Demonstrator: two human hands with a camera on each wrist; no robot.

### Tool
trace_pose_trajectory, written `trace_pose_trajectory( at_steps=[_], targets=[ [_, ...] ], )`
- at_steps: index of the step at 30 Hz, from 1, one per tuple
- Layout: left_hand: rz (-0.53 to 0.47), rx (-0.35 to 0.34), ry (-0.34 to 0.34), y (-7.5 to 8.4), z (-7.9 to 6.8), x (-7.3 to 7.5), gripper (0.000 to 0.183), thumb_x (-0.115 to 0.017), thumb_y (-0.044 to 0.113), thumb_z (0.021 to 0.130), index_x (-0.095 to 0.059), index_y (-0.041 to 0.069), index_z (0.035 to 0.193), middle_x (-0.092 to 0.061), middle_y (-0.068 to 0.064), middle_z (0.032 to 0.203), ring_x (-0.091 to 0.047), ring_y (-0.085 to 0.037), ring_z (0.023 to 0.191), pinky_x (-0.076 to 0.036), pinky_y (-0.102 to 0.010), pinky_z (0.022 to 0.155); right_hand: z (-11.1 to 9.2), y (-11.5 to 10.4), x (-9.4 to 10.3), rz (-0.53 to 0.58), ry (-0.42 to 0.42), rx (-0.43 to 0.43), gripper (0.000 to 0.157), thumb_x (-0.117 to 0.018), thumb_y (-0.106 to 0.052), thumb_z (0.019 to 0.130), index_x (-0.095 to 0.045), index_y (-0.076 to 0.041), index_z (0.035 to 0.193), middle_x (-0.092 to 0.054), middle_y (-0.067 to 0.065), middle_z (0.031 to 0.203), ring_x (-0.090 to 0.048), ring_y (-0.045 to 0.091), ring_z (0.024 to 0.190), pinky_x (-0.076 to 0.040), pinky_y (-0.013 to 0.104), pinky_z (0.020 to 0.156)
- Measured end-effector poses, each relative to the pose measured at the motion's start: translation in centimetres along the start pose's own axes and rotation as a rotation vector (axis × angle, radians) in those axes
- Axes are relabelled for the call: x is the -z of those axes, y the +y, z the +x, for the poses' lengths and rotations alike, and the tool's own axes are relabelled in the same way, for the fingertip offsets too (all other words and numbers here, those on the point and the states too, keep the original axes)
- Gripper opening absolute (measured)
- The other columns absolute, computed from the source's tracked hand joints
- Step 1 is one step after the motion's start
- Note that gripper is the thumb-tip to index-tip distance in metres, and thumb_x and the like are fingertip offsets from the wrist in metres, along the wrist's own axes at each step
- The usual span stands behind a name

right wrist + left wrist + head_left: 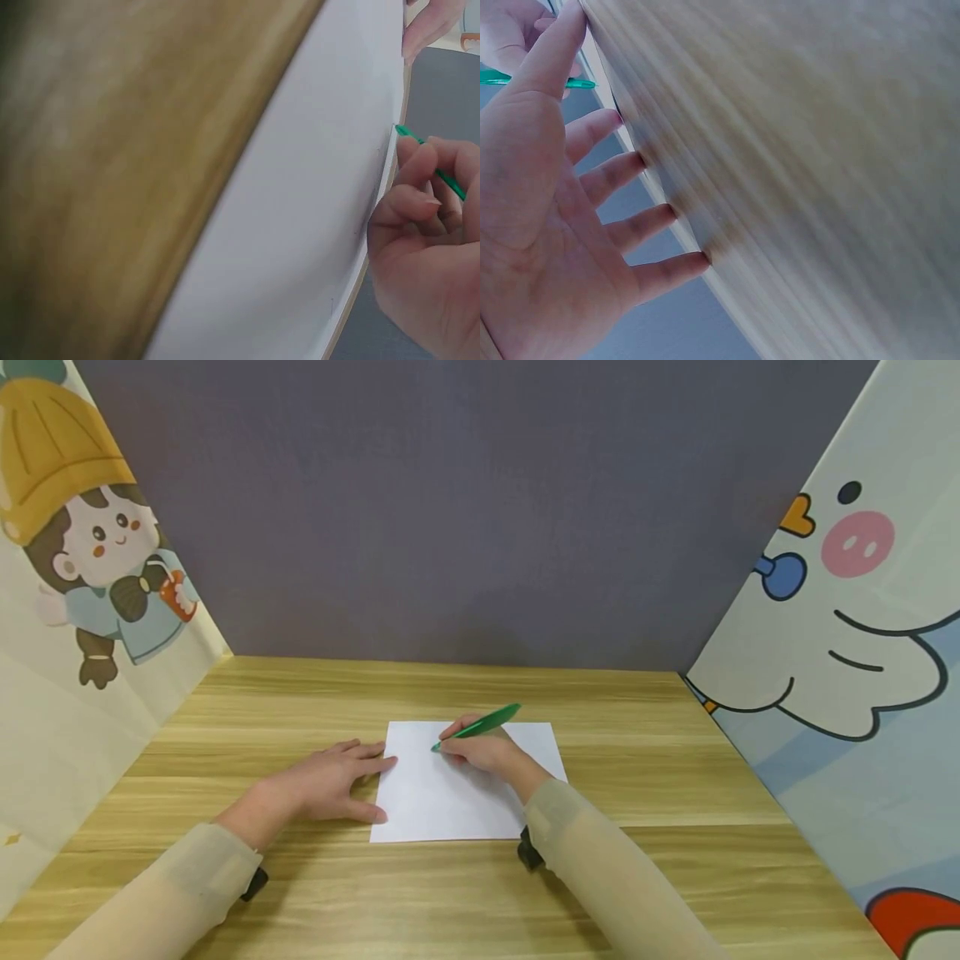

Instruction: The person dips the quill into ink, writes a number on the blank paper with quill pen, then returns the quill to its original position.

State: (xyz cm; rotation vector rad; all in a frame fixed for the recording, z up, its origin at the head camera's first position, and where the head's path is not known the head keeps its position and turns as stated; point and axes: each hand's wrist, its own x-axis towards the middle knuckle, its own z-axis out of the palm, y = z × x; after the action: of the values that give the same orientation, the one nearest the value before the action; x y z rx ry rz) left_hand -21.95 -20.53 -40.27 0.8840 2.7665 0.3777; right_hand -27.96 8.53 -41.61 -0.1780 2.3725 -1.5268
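Note:
A white sheet of paper [435, 802] lies on the wooden table. My right hand [480, 750] rests over it and pinches a green pen [491, 720] with a broad, leaf-like upper end. The pen's tip points down and left, at the paper's surface. In the right wrist view the same green pen [450, 182] shows between thumb and fingers, and a few faint small marks dot the paper [300, 165]. My left hand [330, 781] is spread at the sheet's left edge, with thumb and a fingertip on the paper. The left wrist view shows its fingers [615, 180] apart and nearly straight.
The wooden table [675, 860] surrounds the paper. A dark grey panel [480, 510] rises behind it. Cartoon-printed panels flank the table, with a child in a yellow hat [67, 452] at left and a white figure [862, 652] at right.

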Motion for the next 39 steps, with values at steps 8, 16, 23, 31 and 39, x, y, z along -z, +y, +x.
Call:
trace_pose_trajectory(
  at_steps=[8, 16, 23, 31, 39],
  targets=[
    [-0.010, 0.007, -0.007, 0.0, 0.0, 0.0, 0.093, -0.078, 0.068, 0.093, -0.052, 0.015, 0.165, -0.042, -0.022, 0.174, -0.035, -0.063, 0.157, -0.035, -0.079, 0.122, -0.4, 0.1, 0.3, -0.044, -0.071, 0.000, 0.014, -0.084, -0.019, 0.097, -0.083, -0.017, 0.111, -0.072, -0.004, 0.086, -0.058, 0.011, 0.071, -0.045, 0.024, 0.065],
    [0.007, -0.005, 0.003, 0.2, 0.0, 0.1, 0.093, -0.077, 0.069, 0.093, -0.053, 0.014, 0.164, -0.044, -0.023, 0.173, -0.037, -0.064, 0.155, -0.036, -0.079, 0.121, -0.8, 0.2, 0.4, -0.075, -0.162, -0.026, 0.013, -0.084, -0.025, 0.097, -0.084, -0.022, 0.110, -0.069, -0.005, 0.079, -0.053, 0.011, 0.067, -0.040, 0.025, 0.062],
    [0.009, -0.004, -0.003, 0.4, -0.1, 0.2, 0.093, -0.078, 0.068, 0.093, -0.053, 0.014, 0.164, -0.043, -0.023, 0.173, -0.037, -0.063, 0.155, -0.036, -0.078, 0.122, -1.2, 0.5, 0.6, -0.113, -0.224, 0.004, 0.014, -0.084, -0.027, 0.095, -0.083, -0.022, 0.108, -0.061, -0.008, 0.073, -0.048, 0.010, 0.065, -0.039, 0.024, 0.063],
    [0.011, -0.005, 0.002, 0.3, -0.1, 0.1, 0.092, -0.078, 0.068, 0.093, -0.054, 0.014, 0.164, -0.045, -0.022, 0.172, -0.038, -0.063, 0.155, -0.037, -0.078, 0.121, -2.0, 0.5, 1.2, -0.135, -0.284, 0.012, 0.014, -0.085, -0.027, 0.095, -0.083, -0.021, 0.108, -0.060, -0.009, 0.071, -0.047, 0.008, 0.065, -0.038, 0.022, 0.062],
    [0.017, -0.007, 0.004, 0.3, 0.0, 0.1, 0.093, -0.077, 0.069, 0.093, -0.054, 0.015, 0.164, -0.044, -0.022, 0.172, -0.038, -0.062, 0.156, -0.038, -0.077, 0.122, -2.4, 1.0, 2.0, -0.090, -0.337, 0.009, 0.013, -0.085, -0.023, 0.096, -0.084, -0.018, 0.108, -0.063, -0.009, 0.075, -0.046, 0.008, 0.065, -0.038, 0.021, 0.062]
  ],
)
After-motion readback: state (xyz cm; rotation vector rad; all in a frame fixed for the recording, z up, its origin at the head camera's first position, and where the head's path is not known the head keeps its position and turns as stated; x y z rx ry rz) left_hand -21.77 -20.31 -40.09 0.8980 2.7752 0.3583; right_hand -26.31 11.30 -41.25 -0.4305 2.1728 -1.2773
